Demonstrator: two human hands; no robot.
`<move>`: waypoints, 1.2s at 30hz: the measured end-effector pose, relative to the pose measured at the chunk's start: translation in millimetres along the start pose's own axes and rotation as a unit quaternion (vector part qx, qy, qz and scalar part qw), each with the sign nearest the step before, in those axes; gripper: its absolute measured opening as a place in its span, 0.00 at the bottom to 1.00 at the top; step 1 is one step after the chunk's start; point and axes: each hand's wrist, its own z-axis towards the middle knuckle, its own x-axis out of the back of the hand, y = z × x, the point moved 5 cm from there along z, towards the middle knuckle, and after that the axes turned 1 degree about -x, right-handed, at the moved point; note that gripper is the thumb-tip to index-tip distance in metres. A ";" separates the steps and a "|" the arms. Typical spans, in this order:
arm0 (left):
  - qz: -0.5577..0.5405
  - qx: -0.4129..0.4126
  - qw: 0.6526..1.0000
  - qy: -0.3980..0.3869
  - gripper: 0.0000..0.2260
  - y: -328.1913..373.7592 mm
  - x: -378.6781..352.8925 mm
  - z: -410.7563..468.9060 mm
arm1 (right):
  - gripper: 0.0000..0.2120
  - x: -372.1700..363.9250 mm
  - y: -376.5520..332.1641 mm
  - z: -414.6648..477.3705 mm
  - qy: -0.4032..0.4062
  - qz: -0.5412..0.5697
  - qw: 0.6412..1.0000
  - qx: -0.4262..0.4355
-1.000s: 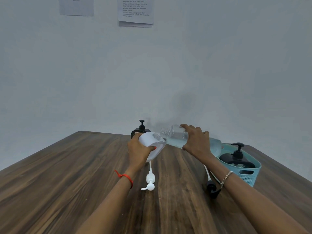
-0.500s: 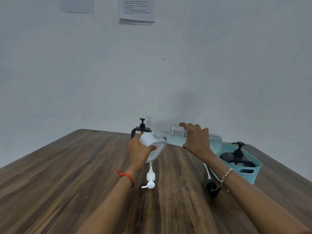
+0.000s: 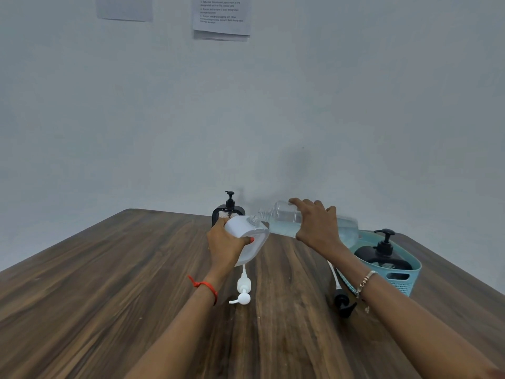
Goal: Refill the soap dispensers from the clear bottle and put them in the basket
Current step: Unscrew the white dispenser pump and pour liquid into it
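Observation:
My left hand (image 3: pixel 225 246) grips a white soap dispenser (image 3: pixel 250 236) with its pump off, tilted to the right above the table. My right hand (image 3: pixel 317 224) holds the clear bottle (image 3: pixel 281 218) almost level, its open mouth touching the dispenser's neck. Liquid lies in the bottle's lower half. The white pump (image 3: pixel 243 289) lies on the table below the dispenser. A black pump (image 3: pixel 343 303) lies near my right forearm. The teal basket (image 3: pixel 401 281) at the right holds one black dispenser (image 3: pixel 382 255). Another black dispenser (image 3: pixel 228 210) stands behind my left hand.
The wooden table (image 3: pixel 109 283) runs to a pale wall close behind the dispensers. Two sheets of paper (image 3: pixel 221 16) hang high on the wall. The table's right edge passes just beyond the basket.
Both hands, the white dispenser and the clear bottle have stayed almost still, mouth to neck. The camera has tipped slightly, so everything sits a little higher in view.

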 end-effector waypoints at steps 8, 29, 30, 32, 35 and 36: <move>0.002 -0.005 1.000 -0.001 0.24 -0.7 0.5 -0.9 | 0.32 1.5 -0.9 -0.9 -0.001 -0.007 1.000 -0.001; -0.003 0.016 1.000 0.007 0.25 -7.3 2.6 -4.2 | 0.32 3.4 -4.4 -5.3 -0.007 -0.012 1.000 0.000; -0.003 0.017 1.000 0.007 0.25 -7.3 2.7 -4.5 | 0.32 3.6 -4.5 -5.7 -0.007 -0.014 1.000 0.000; -0.002 0.019 1.000 0.007 0.26 -7.3 2.5 -5.0 | 0.32 4.2 -4.9 -5.7 -0.009 -0.013 1.000 0.001; 0.000 0.017 1.000 0.008 0.26 -6.8 2.4 -5.4 | 0.32 5.4 -5.5 -5.5 -0.014 -0.017 1.000 0.002; 0.003 0.017 1.000 0.009 0.25 -6.8 2.5 -5.5 | 0.32 6.1 -5.7 -5.7 -0.015 -0.019 1.000 0.002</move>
